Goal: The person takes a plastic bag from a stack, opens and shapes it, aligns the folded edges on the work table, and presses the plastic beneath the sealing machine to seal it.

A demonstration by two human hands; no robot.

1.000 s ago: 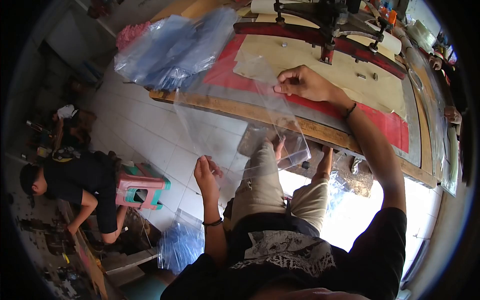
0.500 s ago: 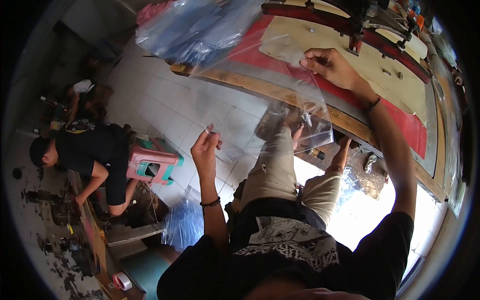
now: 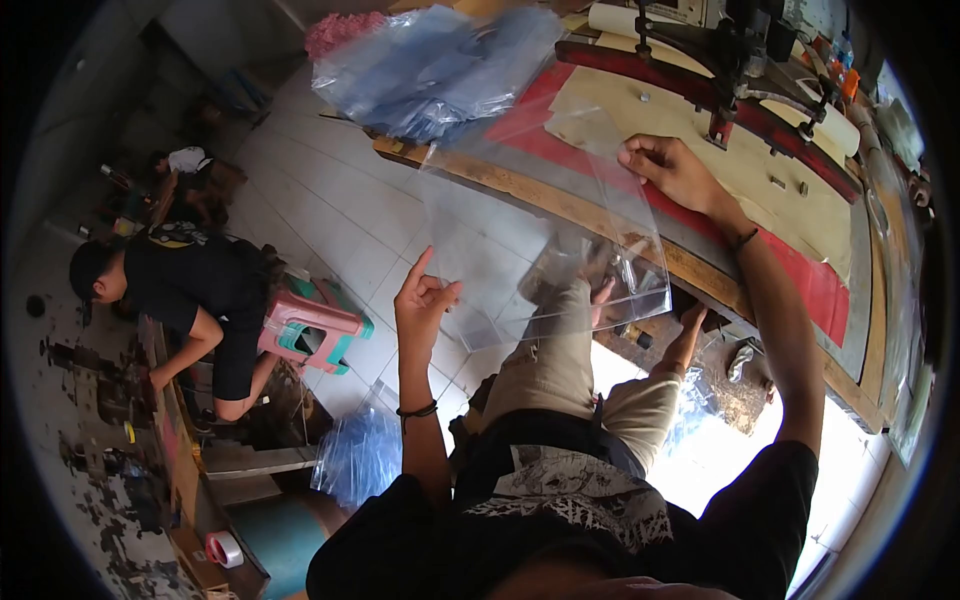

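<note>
A clear plastic sheet (image 3: 490,235), perhaps a flat bag, hangs in front of my body with a folded strip along its lower edge. My right hand (image 3: 680,175) pinches its upper right side between thumb and fingers, just above the workbench. At the sheet's left edge is my left hand (image 3: 425,300), its index finger pointing up and its thumb and other fingers curled against the plastic. My legs and the floor show through the sheet.
The wood-edged workbench (image 3: 490,180) carries a red-and-cream work surface, a red metal press frame (image 3: 640,65) and a pile of clear-blue plastic (image 3: 430,75). A seated co-worker (image 3: 210,290) is at the left, beside a pink-and-green stool (image 3: 315,325). Bundled plastic (image 3: 355,455) lies below.
The sheet has flattened and its lower edge hangs a little lower. My left index finger has straightened upward; my right hand has shifted slightly down and right. The whole view has shifted slightly.
</note>
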